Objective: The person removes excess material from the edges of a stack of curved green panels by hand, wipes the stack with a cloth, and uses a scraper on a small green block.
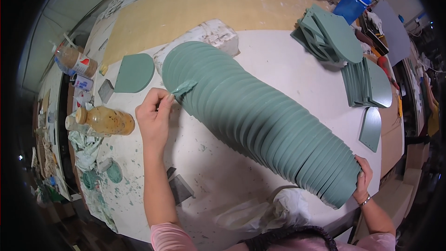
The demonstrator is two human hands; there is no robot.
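Note:
A long row of green, round-edged panels (260,116) lies diagonally across the white table, packed face to face. At its upper left end, my left hand (155,111) is closed in a pinch on a small green paint-stained cloth (186,86). The cloth lies against the edges of the panels there. My right hand (363,179), with a bracelet at its wrist, presses on the end panel at the lower right; its fingers are partly hidden behind the stack. Beneath the upper left end sits a wrapped white block (223,37) with brown marks.
One green panel (134,73) lies flat at the left, near a jar of yellowish liquid (111,120). More green panels (330,37) are piled at the right beside a blue jug (353,3). Grey sanding blocks (180,188) and crumpled plastic (267,211) lie in front.

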